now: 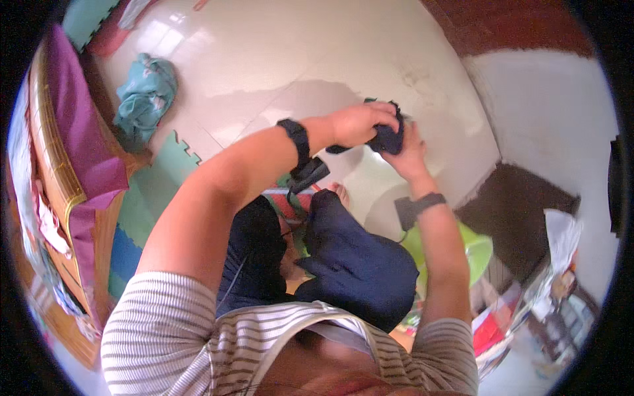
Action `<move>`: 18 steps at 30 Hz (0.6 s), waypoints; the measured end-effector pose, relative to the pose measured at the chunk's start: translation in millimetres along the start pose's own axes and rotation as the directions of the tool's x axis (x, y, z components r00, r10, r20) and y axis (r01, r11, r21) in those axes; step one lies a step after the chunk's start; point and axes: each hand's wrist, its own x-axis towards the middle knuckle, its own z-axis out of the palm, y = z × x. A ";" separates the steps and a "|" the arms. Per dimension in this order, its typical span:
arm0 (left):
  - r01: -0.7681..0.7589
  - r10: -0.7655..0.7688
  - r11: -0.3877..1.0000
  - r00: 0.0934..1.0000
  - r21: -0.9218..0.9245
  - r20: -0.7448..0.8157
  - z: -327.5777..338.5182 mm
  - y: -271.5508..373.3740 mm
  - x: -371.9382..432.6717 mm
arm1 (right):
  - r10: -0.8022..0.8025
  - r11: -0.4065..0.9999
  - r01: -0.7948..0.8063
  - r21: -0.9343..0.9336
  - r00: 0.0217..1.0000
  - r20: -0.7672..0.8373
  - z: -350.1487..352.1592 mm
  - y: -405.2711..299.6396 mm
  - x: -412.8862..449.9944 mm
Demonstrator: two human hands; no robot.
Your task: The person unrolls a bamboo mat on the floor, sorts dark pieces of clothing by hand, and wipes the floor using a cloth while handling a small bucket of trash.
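Note:
A bunched dark navy cloth (388, 140) is held up in front of me, over the pale floor. My left hand (364, 123) grips it from the left and above, its fingers curled over the top. On the right side, my right hand (408, 150) takes hold of the same cloth with its fingers raised along the edge. A narrow dark end of fabric sticks out beneath my left hand. What garment or article the cloth is, I cannot tell. Black bands with small dark devices sit on both my wrists.
A teal cloth bundle (147, 94) lies on the floor at upper left. Foam mats (148, 198) border a wooden piece of furniture with purple fabric (74, 114). By my right arm are a lime-green plastic container (479, 247) and assorted clutter (557, 307). My bent legs are below.

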 end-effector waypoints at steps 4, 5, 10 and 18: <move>0.172 -0.077 0.936 0.951 0.306 -0.300 -18.1 -25.2 -77.9 | -0.084 0.914 0.031 0.405 0.990 0.114 64.0 -20.5 30.6; 0.224 -0.078 0.909 0.920 0.351 -0.384 -28.0 -27.5 -98.6 | -0.132 0.920 0.046 0.389 0.971 0.198 59.2 -47.7 29.7; 0.722 -0.247 0.612 0.562 0.323 -0.789 -25.1 -39.5 -202.3 | -0.723 0.683 0.583 0.439 0.626 0.293 103.3 -115.2 19.8; 0.982 -0.556 0.182 0.060 -0.051 -0.829 31.0 -80.5 -242.3 | -0.922 0.330 0.917 0.222 0.263 0.284 215.3 -130.2 35.9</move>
